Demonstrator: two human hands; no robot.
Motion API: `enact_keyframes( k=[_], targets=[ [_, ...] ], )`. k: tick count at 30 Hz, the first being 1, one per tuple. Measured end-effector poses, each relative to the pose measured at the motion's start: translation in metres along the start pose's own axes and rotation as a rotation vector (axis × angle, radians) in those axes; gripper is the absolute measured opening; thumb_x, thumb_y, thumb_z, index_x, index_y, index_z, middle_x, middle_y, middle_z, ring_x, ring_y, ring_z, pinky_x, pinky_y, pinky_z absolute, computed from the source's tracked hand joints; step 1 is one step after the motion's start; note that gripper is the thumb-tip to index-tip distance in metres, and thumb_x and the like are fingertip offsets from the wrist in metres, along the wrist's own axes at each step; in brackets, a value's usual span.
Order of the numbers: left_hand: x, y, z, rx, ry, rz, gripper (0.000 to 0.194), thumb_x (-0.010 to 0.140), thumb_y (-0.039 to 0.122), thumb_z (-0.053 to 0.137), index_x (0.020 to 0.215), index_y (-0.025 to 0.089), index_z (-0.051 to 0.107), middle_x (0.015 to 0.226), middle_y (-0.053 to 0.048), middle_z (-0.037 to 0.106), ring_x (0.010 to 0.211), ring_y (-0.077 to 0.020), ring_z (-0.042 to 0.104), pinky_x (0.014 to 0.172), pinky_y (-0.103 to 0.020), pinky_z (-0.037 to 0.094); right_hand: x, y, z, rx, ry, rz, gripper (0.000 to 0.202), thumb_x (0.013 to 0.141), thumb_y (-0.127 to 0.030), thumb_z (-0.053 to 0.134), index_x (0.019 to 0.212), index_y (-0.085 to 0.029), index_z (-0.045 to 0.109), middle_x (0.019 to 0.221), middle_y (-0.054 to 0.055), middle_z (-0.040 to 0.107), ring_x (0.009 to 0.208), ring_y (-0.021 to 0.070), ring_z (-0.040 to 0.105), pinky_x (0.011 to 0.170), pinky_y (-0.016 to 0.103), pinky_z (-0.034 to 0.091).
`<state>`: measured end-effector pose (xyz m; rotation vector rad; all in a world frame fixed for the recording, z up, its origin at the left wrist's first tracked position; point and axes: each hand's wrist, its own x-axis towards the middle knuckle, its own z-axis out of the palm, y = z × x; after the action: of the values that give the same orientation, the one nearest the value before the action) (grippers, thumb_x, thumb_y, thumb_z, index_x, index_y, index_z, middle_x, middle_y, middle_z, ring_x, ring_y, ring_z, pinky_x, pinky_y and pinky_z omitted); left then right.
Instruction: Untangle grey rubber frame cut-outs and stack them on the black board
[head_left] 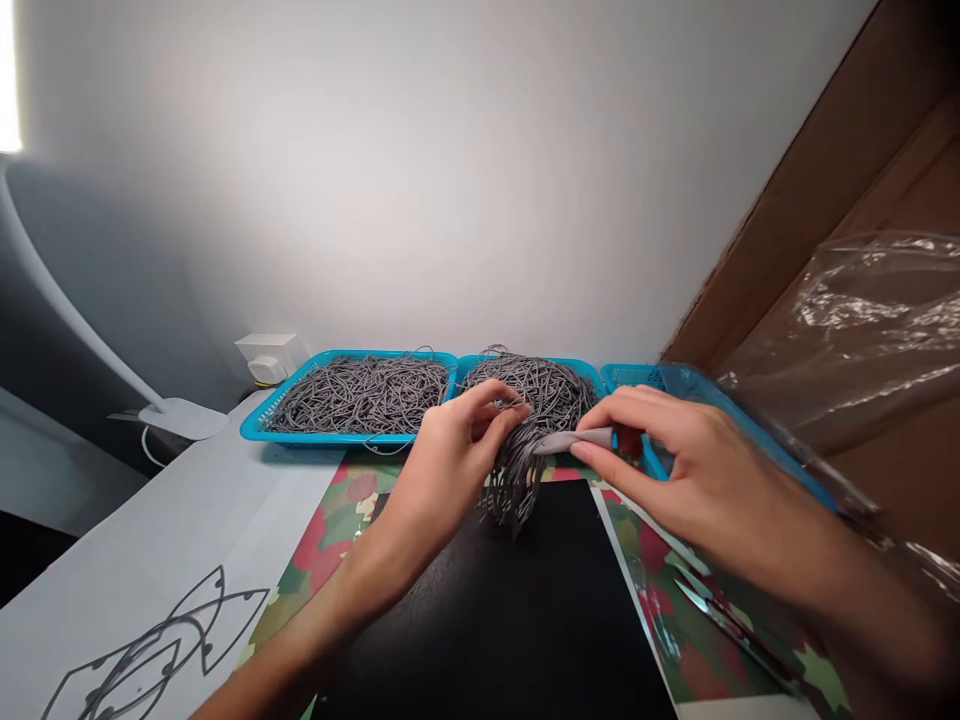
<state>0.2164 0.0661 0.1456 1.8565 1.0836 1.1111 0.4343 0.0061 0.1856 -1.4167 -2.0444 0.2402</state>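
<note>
1. Pinching the cord bundle (pixel 516 482) from the left: left hand (pixel 454 455).
2. Right hand (pixel 675 440) clamped on a grey strip (pixel 562 441) touching the bundle.
3. Bundle hanging over the black mat's (pixel 525 610) far end, near the middle basket (pixel 577 364).

Cord bundle (pixel 517 480) being held over the mat (pixel 525 620), cords (pixel 360 395) being contained in two baskets (pixel 330 438) behind, third basket (pixel 626 375) being placed rightmost, desk lamp (pixel 182 417) being positioned far left
</note>
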Motion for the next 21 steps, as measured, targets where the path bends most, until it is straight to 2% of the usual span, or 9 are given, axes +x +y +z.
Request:
enact_keyframes(
  k=[3, 6, 9, 12, 15, 17, 21],
  targets=[
    [-0.003, -0.001, -0.002, 0.173, 0.096, 0.145, 0.014, 0.108, 0.031, 0.064, 0.1, 0.024, 0.073, 0.083, 0.0, 0.078, 0.068, -0.0162, 0.065, 0.064, -0.029, 0.042, 0.008, 0.005, 0.003, 0.153, 0.02, 0.002, 0.018, 0.108, -0.041, 0.067, 0.097, -0.028, 0.073, 0.094, 0.0, 0.073, 0.083, 0.0186, 0.067, 0.073, 0.031, 0.052],
    [-0.005, -0.003, -0.005, 0.39, 0.214, 0.306, 0.011, 0.111, 0.028, 0.062, 0.107, 0.025, 0.072, 0.088, 0.0, 0.081, 0.071, -0.0184, 0.071, 0.067, -0.03, 0.043, 0.016, 0.01, 0.013, 0.373, 0.077, -0.006, 0.015, 0.107, -0.04, 0.068, 0.104, -0.027, 0.073, 0.107, 0.002, 0.073, 0.094, 0.0198, 0.07, 0.084, 0.032, 0.057],
    [-0.005, -0.002, -0.008, 0.472, 0.24, 0.377, 0.011, 0.112, 0.024, 0.06, 0.107, 0.025, 0.07, 0.096, -0.002, 0.082, 0.078, -0.0198, 0.074, 0.069, -0.031, 0.044, 0.022, 0.011, 0.027, 0.661, 0.089, -0.01, 0.017, 0.107, -0.042, 0.069, 0.107, -0.026, 0.075, 0.115, 0.003, 0.075, 0.101, 0.0196, 0.072, 0.091, 0.032, 0.06],
    [-0.006, 0.005, -0.011, 0.398, 0.193, 0.306, 0.015, 0.112, 0.024, 0.058, 0.1, 0.025, 0.066, 0.087, 0.001, 0.077, 0.072, -0.0174, 0.07, 0.066, -0.029, 0.045, 0.021, 0.007, 0.039, 0.773, 0.05, -0.037, 0.016, 0.107, -0.041, 0.073, 0.107, -0.026, 0.075, 0.116, 0.002, 0.077, 0.106, 0.0189, 0.074, 0.096, 0.031, 0.06],
    [-0.006, 0.014, -0.015, 0.292, 0.142, 0.191, 0.023, 0.113, 0.028, 0.056, 0.091, 0.024, 0.062, 0.077, 0.004, 0.07, 0.061, -0.0141, 0.06, 0.061, -0.027, 0.044, 0.018, 0.002, 0.044, 0.667, -0.007, -0.057, 0.014, 0.109, -0.04, 0.071, 0.109, -0.027, 0.075, 0.112, 0.001, 0.078, 0.107, 0.0184, 0.074, 0.097, 0.031, 0.059],
    [-0.005, 0.017, -0.019, 0.265, 0.135, 0.152, 0.024, 0.111, 0.031, 0.058, 0.09, 0.023, 0.063, 0.079, 0.003, 0.068, 0.06, -0.013, 0.058, 0.061, -0.027, 0.045, 0.016, 0.001, 0.046, 0.574, 0.006, -0.071, 0.014, 0.11, -0.041, 0.07, 0.108, -0.028, 0.073, 0.107, 0.0, 0.078, 0.104, 0.0183, 0.073, 0.095, 0.032, 0.058],
    [-0.002, 0.017, -0.023, 0.172, 0.136, 0.121, 0.023, 0.108, 0.036, 0.064, 0.09, 0.023, 0.07, 0.095, 0.0, 0.066, 0.065, -0.0121, 0.066, 0.06, -0.026, 0.051, 0.016, 0.005, 0.051, 0.472, 0.078, -0.105, 0.013, 0.11, -0.04, 0.069, 0.105, -0.029, 0.068, 0.101, -0.002, 0.074, 0.098, 0.0178, 0.071, 0.092, 0.031, 0.056]
  ],
)
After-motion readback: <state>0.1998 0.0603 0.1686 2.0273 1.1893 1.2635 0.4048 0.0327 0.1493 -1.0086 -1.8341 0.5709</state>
